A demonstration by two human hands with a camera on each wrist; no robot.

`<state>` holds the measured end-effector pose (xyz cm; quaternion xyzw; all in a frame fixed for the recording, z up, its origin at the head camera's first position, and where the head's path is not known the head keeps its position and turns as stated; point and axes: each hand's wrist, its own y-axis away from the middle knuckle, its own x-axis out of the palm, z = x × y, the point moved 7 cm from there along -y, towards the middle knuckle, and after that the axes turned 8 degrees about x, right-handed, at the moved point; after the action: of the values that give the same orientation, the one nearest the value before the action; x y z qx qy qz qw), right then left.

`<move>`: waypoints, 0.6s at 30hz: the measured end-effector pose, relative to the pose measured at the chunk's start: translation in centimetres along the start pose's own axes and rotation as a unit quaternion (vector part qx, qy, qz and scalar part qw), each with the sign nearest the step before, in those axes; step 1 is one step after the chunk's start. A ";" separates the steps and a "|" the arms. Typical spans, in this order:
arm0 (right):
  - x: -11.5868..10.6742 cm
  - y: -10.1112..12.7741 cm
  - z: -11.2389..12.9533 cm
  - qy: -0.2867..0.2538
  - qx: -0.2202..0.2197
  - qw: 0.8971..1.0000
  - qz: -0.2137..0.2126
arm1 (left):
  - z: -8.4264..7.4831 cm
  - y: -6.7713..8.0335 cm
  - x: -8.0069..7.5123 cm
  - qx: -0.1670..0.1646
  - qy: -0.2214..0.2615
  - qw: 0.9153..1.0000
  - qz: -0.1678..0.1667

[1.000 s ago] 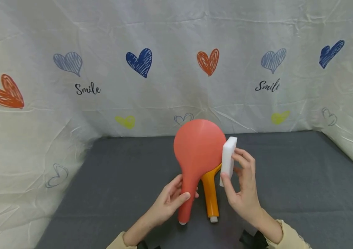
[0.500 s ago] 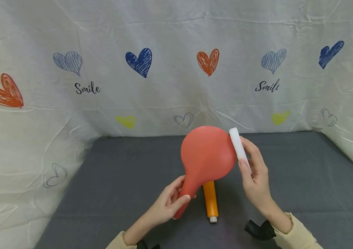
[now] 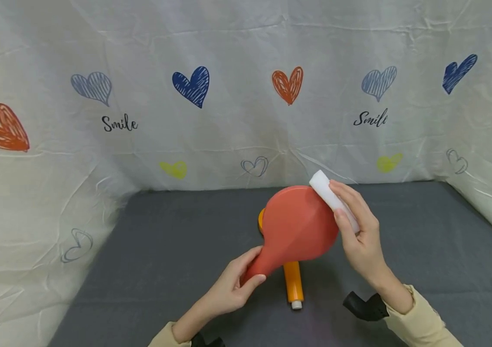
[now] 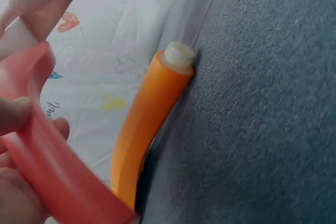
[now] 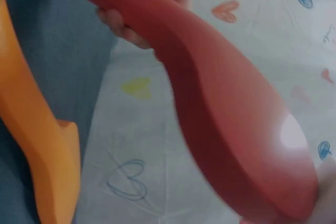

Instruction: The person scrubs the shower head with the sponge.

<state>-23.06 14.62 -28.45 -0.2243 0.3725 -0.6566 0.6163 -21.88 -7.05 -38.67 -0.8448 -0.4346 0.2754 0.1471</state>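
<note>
My left hand (image 3: 234, 284) grips the handle of a red paddle (image 3: 300, 224), its round head raised above the table and tilted to the right. In my right hand (image 3: 365, 236) a white sponge block (image 3: 330, 195) is pinched between thumb and fingers, and it lies against the upper right rim of the paddle head. Beneath the red paddle an orange paddle (image 3: 293, 284) rests on the dark cloth, most of its head hidden. The left wrist view shows the pale plug at the end of the orange handle (image 4: 149, 108). Little of the right hand appears in the right wrist view.
A dark grey cloth (image 3: 176, 250) covers the table. White sheeting (image 3: 237, 38) printed with hearts and "Smile" hangs behind it and along both sides. A black band (image 3: 365, 306) with a protruding part is on the right wrist.
The red paddle has tilted clockwise, its head moving right and down. My right hand has shifted right with the sponge, which now leans left along the rim. The orange paddle stays put.
</note>
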 end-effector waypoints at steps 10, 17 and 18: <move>-0.2 0.9 1.5 -0.022 0.031 0.999 -0.001 | -0.9 -0.3 -1.2 0.060 -0.098 0.993 -0.028; 0.2 -0.7 3.8 0.025 -0.014 1.000 0.008 | -1.0 -0.1 -0.9 0.077 -0.173 0.982 -0.008; 0.2 -0.8 4.1 0.033 -0.024 0.999 0.010 | -1.0 -0.1 -0.9 0.074 -0.185 0.980 -0.009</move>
<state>-20.52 13.51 -25.39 -0.2139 0.4104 -0.6483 0.6045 -21.79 -7.75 -37.51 -0.7621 -0.4399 0.4573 0.1285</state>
